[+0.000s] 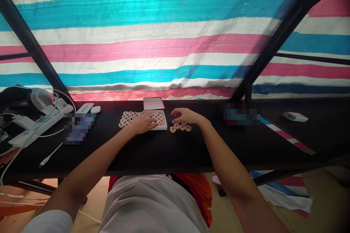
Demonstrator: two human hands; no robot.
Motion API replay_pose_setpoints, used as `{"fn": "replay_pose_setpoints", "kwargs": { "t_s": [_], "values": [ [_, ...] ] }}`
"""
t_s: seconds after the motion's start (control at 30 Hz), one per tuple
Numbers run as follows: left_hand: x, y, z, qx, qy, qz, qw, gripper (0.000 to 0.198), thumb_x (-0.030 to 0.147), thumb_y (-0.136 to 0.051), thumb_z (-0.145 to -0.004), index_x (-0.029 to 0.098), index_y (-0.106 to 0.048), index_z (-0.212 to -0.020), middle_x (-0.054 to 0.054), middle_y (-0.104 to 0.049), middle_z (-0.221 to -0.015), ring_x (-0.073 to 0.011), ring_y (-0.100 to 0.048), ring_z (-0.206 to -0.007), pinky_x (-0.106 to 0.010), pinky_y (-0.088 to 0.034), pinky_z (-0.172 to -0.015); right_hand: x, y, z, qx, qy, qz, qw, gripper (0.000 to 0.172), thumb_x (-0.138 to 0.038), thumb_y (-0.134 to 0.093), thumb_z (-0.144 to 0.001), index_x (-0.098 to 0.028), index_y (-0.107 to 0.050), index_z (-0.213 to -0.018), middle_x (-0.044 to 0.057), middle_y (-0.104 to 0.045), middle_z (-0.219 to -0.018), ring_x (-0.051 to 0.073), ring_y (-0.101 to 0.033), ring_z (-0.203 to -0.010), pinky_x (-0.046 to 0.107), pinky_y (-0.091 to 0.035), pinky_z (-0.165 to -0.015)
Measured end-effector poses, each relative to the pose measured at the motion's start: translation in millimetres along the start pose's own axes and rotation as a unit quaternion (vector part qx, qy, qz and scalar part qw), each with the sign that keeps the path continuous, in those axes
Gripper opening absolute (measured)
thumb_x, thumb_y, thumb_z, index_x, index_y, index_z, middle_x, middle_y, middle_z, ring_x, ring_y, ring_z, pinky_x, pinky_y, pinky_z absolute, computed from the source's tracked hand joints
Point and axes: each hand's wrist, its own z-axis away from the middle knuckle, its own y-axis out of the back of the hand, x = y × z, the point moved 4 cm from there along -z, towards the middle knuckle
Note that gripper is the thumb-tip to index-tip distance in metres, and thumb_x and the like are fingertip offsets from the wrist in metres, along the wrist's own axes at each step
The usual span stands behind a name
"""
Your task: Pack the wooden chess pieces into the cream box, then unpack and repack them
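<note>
Round wooden Chinese chess pieces (pixel 126 114) stand in rows on the black table, left of a small white box (pixel 160 128). More pieces with red characters (pixel 161 120) lie inside the box. My left hand (pixel 142 122) rests over the box's left side, fingers stretched out and thumb along the front rim; it hides part of the rows. Just right of the box, my right hand (pixel 187 116) is bent over a loose group of red-marked pieces (pixel 182 127). Its fingers are curved and apart from the thumb, and no piece shows between them. Behind the box lies its white lid (pixel 153 103).
A white power strip (pixel 41 125) with tangled cables and a blurred phone-like object (pixel 80 128) occupy the left. A white earbud case (pixel 95 109) lies near the back. Toward the right are a blurred dark object (pixel 237 114) and a white charger (pixel 295 117). Striped sheeting (pixel 153 51) hangs behind.
</note>
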Motion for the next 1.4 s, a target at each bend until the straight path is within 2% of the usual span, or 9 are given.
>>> {"fn": "replay_pose_setpoints", "kwargs": {
  "t_s": [0.1, 0.23, 0.33, 0.47, 0.63, 0.83, 1.07, 1.27, 1.4],
  "values": [
    [0, 1.0, 0, 0.006, 0.001, -0.004, 1.0, 0.039, 0.043, -0.038, -0.095, 0.019, -0.068, -0.098, -0.005, -0.068, -0.09, -0.0211, -0.06, -0.092, -0.033, -0.04, -0.088, 2, 1, -1, 0.018, -0.015, 0.021, 1.0, 0.036, -0.031, -0.072, -0.067, -0.019, -0.065, -0.1, 0.006, -0.065, -0.097, 0.018, -0.062, -0.084, 0.021, -0.049, -0.06],
    [2, 4.3, 0, 0.027, -0.003, -0.005, 1.0, 0.035, 0.039, -0.039, -0.095, 0.019, -0.068, -0.095, -0.005, -0.067, -0.09, -0.0208, -0.06, -0.093, -0.033, -0.04, -0.088, 5, -3, -3, -0.014, -0.045, 0.04, 0.998, 0.028, -0.028, -0.067, -0.072, -0.018, -0.066, -0.098, 0.005, -0.068, -0.091, 0.017, -0.063, -0.077, 0.021, -0.048, -0.059],
    [5, 6.1, 0, 0.037, -0.022, 0.0, 0.999, 0.035, 0.039, -0.039, -0.095, 0.019, -0.068, -0.092, -0.005, -0.067, -0.088, -0.0199, -0.06, -0.091, -0.032, -0.04, -0.087, 3, -4, -3, -0.013, -0.053, 0.051, 0.997, 0.025, -0.027, -0.064, -0.075, -0.018, -0.065, -0.099, 0.005, -0.069, -0.091, 0.016, -0.063, -0.077, 0.021, -0.048, -0.062],
    [10, 7.1, 0, 0.03, -0.042, 0.011, 0.999, 0.034, 0.038, -0.04, -0.095, 0.02, -0.068, -0.093, -0.004, -0.067, -0.088, -0.0194, -0.06, -0.09, -0.031, -0.039, -0.086, 3, -3, -3, 0.006, -0.06, 0.07, 0.996, 0.027, -0.032, -0.063, -0.077, -0.018, -0.065, -0.101, 0.006, -0.069, -0.094, 0.017, -0.064, -0.079, 0.022, -0.049, -0.064],
    [13, 7.9, 0, 0.02, -0.043, 0.024, 0.999, 0.033, 0.036, -0.04, -0.095, 0.02, -0.069, -0.092, -0.004, -0.066, -0.087, -0.0191, -0.06, -0.089, -0.031, -0.039, -0.084, 7, -3, -3, -0.004, -0.06, 0.068, 0.996, 0.041, -0.044, -0.067, -0.073, -0.019, -0.065, -0.104, 0.007, -0.069, -0.099, 0.019, -0.064, -0.083, 0.023, -0.049, -0.065],
    [12, 4.9, 0, 0.017, -0.049, 0.018, 0.999, 0.034, 0.037, -0.039, -0.095, 0.02, -0.068, -0.091, -0.004, -0.066, -0.088, -0.0184, -0.059, -0.088, -0.03, -0.038, -0.085, 14, -3, -6, -0.009, -0.065, 0.095, 0.993, 0.034, -0.03, -0.067, -0.073, -0.018, -0.064, -0.105, 0.006, -0.068, -0.097, 0.017, -0.064, -0.079, 0.022, -0.048, -0.064],
    [12, 6.1, -1, 0.019, -0.046, 0.023, 0.999, 0.034, 0.036, -0.039, -0.095, 0.02, -0.068, -0.091, -0.004, -0.066, -0.087, -0.0185, -0.06, -0.087, -0.03, -0.039, -0.084, 8, -1, -8, 0.054, -0.01, 0.089, 0.995, 0.025, -0.018, -0.061, -0.075, -0.018, -0.065, -0.1, 0.005, -0.068, -0.089, 0.017, -0.063, -0.077, 0.025, -0.049, -0.065],
    [9, 6.7, 0, 0.048, -0.034, 0.016, 0.998, 0.032, 0.035, -0.041, -0.094, 0.019, -0.068, -0.092, -0.004, -0.067, -0.087, -0.0191, -0.061, -0.088, -0.032, -0.04, -0.088, -11, -1, -7, 0.13, 0.076, 0.08, 0.985, 0.029, -0.014, -0.06, -0.073, -0.017, -0.064, -0.101, 0.006, -0.066, -0.094, 0.016, -0.061, -0.081, 0.027, -0.049, -0.077],
    [5, 5.7, 0, 0.07, -0.015, 0.005, 0.997, 0.03, 0.035, -0.041, -0.094, 0.02, -0.067, -0.092, -0.004, -0.067, -0.086, -0.0189, -0.061, -0.089, -0.032, -0.041, -0.087, -20, -4, -5, 0.142, 0.106, 0.033, 0.984, 0.032, -0.017, -0.059, -0.073, -0.018, -0.063, -0.104, 0.003, -0.065, -0.089, 0.014, -0.06, -0.08, 0.026, -0.048, -0.077]
  ]
}}
